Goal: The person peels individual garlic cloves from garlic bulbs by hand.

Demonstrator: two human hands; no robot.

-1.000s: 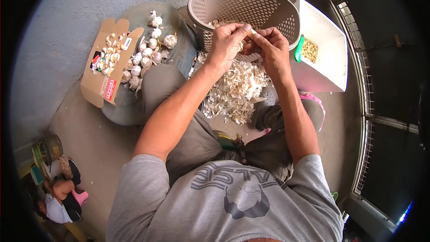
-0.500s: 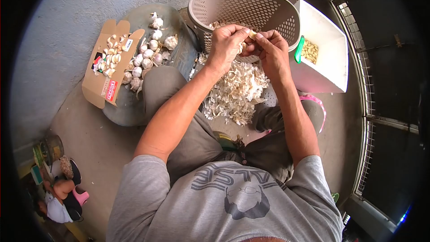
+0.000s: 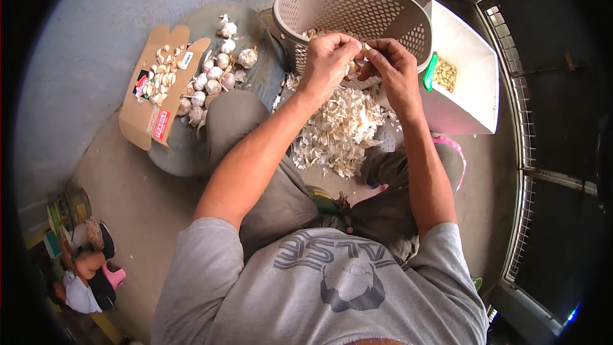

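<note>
Above the near rim of the basket, my left hand and my right hand meet fingertip to fingertip. Both are closed in a pinch on a small pale garlic clove. Bits of papery skin or more garlic show below the left fingers, partly hidden. Under my hands lies a heap of garlic peel on the floor. The tan perforated basket has peel inside it.
To the left, whole garlic bulbs sit on a dark rounded surface, beside a flattened cardboard box with loose cloves. A white box on the right holds peeled cloves; a green handle leans at its edge.
My hands stay together over the basket's edge, with small shifts of the fingers around the clove. The whole view has moved slightly.
</note>
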